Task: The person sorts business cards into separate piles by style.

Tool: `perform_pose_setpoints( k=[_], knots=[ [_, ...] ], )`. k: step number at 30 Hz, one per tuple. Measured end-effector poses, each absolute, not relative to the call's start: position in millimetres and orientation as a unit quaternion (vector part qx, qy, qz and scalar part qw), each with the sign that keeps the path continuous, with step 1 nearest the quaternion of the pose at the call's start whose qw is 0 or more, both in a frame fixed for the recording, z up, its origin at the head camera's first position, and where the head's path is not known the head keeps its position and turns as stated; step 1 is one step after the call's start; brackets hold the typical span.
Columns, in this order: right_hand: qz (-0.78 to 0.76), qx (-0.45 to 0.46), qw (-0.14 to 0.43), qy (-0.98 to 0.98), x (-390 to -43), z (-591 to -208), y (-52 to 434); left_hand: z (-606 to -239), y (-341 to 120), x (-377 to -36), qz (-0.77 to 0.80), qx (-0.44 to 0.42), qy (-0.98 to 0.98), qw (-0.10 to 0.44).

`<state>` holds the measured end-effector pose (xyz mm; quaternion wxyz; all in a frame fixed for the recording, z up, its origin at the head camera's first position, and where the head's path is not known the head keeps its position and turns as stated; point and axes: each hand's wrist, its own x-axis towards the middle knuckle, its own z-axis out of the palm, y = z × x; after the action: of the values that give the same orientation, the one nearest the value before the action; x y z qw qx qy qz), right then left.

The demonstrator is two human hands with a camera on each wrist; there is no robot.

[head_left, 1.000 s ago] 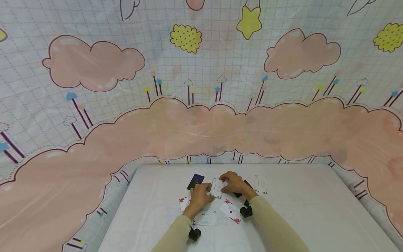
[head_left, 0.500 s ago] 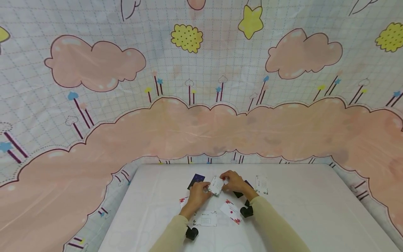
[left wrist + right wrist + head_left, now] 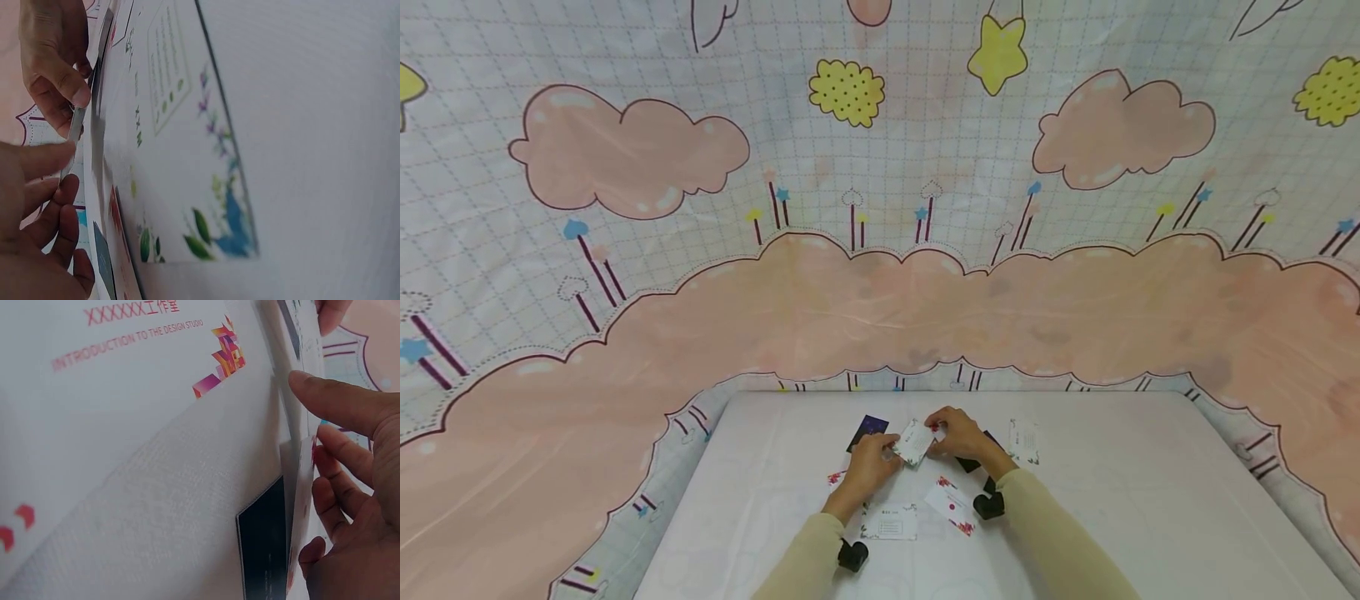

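Observation:
Both hands meet over the middle of the white table [image 3: 1120, 500] and hold a small stack of white cards [image 3: 914, 442] between them, just above the surface. My left hand [image 3: 887, 454] pinches the stack's near left edge, and my right hand [image 3: 936, 433] grips its far right side. In the left wrist view the stack [image 3: 78, 125] shows edge-on between the fingers of both hands. In the right wrist view my right thumb and fingers [image 3: 350, 412] clamp the card edge [image 3: 300, 425].
Loose cards lie around the hands: a dark blue one [image 3: 867, 431], a leaf-printed one [image 3: 1023, 440], a red-printed one [image 3: 951, 504], a white one [image 3: 889, 521] and a black one [image 3: 973, 460]. A cloud-pattern cloth [image 3: 880, 308] rises behind the table.
The held cards have lifted slightly off the table and tilted. Both hands have shifted a little away from me with them.

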<state>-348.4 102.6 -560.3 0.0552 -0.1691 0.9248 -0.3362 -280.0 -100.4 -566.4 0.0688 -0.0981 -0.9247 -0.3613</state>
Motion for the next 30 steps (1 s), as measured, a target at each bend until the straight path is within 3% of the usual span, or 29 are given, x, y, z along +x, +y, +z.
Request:
perform_pose_setpoints(
  k=[7,21,30],
  knots=[
    [-0.346,-0.164,0.058,0.922,-344.7,-562.9,103.0,-565.6,-98.3,-276.6,-0.37,-0.085,-0.924,0.043],
    [-0.383,-0.165,0.04,0.908,-345.3,-564.5,98.4,-562.6,-94.2,-272.1,-0.318,-0.065,-0.941,0.097],
    [-0.394,-0.204,0.038,0.896,-347.1,-559.1,98.3,-556.3,-107.4,-275.8,-0.344,-0.092,-0.93,0.086]
  ],
)
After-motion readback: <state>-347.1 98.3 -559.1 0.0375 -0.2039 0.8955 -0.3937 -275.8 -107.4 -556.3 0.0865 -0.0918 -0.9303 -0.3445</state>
